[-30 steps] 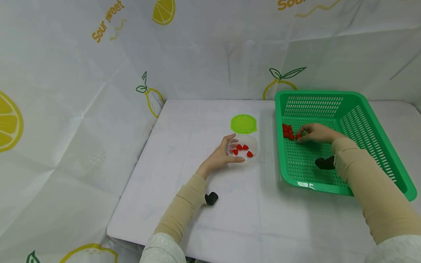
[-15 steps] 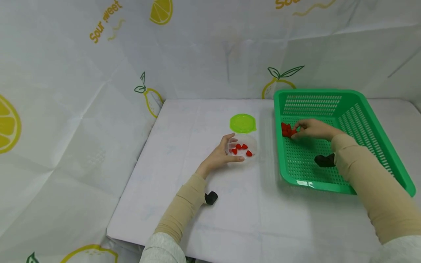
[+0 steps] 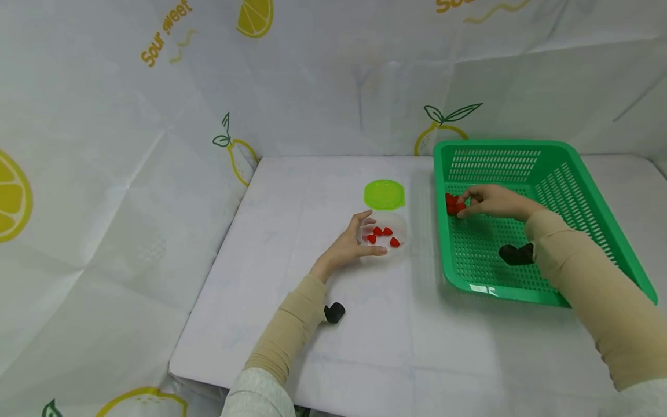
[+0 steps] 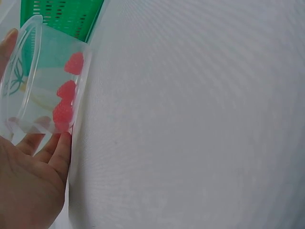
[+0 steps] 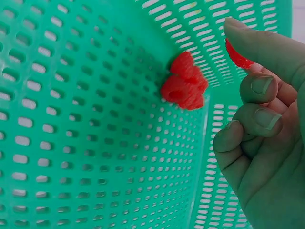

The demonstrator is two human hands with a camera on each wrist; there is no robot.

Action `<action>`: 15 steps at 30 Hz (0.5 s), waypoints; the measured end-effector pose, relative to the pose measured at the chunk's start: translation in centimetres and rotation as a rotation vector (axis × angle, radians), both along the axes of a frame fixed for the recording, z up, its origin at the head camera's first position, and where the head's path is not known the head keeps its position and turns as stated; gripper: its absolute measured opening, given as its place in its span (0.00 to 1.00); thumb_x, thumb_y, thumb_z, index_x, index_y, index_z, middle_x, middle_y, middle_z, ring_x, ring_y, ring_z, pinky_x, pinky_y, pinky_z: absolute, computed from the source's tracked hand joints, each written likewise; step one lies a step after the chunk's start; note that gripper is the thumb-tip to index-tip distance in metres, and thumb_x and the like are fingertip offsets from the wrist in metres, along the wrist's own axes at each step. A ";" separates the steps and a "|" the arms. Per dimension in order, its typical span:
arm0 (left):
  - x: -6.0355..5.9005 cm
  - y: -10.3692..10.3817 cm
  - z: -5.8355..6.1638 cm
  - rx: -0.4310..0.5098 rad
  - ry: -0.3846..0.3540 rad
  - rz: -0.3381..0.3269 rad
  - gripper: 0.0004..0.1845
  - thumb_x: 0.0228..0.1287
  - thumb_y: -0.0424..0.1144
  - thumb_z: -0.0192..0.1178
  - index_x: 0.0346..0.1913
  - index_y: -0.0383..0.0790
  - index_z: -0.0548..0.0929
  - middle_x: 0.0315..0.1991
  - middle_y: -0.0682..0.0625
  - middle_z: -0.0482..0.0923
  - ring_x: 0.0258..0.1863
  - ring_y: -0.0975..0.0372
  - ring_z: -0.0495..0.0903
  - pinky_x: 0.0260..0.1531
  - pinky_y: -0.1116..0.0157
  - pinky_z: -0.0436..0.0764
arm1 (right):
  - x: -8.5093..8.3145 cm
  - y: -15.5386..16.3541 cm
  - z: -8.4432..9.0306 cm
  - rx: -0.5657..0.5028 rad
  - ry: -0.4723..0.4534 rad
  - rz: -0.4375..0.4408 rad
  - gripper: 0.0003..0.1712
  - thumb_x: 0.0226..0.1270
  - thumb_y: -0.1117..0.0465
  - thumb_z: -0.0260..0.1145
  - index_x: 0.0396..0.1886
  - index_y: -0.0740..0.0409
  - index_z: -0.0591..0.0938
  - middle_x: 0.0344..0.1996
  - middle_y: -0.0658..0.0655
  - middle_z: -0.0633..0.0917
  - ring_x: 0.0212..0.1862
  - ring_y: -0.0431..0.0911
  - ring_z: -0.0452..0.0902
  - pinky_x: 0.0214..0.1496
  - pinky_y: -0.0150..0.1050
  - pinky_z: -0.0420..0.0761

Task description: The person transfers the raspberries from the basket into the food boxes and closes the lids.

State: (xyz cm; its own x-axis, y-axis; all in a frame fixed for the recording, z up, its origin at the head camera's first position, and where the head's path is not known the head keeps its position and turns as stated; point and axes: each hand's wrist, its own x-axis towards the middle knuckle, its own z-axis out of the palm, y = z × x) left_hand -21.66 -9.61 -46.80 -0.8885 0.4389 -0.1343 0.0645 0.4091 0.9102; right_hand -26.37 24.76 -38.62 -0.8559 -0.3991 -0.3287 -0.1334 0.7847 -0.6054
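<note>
My left hand (image 3: 373,234) grips a clear plastic container (image 3: 392,230) on the white table, thumb in front and fingers behind. Several red pieces (image 3: 383,234) lie in it, seen through its wall in the left wrist view as red pieces (image 4: 66,90) beside my fingers (image 4: 59,148). My right hand (image 3: 465,206) is inside the green basket (image 3: 500,146), at a pile of red pieces (image 3: 451,204) by its left wall. In the right wrist view a red piece (image 5: 237,55) is pinched between thumb and forefinger, near the pile (image 5: 185,86).
A lime-green lid (image 3: 384,194) lies flat just behind the container. Black wrist-worn devices show at the left forearm (image 3: 334,313) and the right forearm (image 3: 516,253). A lemon-print sheet covers the walls. The basket's perforated floor (image 5: 71,119) is bare apart from the pile.
My right hand has moved a little farther back and left in the basket, up to the red pile. The left hand and the container have stayed put.
</note>
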 end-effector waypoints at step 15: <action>-0.1 0.0 0.0 0.002 -0.015 0.007 0.50 0.46 0.52 0.71 0.69 0.66 0.49 0.66 0.64 0.62 0.66 0.67 0.63 0.64 0.57 0.65 | 0.4 -0.8 2.1 -0.080 0.031 -0.032 0.25 0.63 0.47 0.63 0.51 0.59 0.72 0.22 0.58 0.75 0.20 0.43 0.60 0.31 0.41 0.67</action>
State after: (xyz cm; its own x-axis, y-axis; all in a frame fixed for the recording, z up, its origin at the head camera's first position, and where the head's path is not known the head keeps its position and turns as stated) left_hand -21.78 -9.57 -46.75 -0.8895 0.4328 -0.1467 0.0478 0.4074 0.9120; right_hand -25.95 23.98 -36.56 -0.8780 -0.3951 -0.2702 -0.1284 0.7381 -0.6624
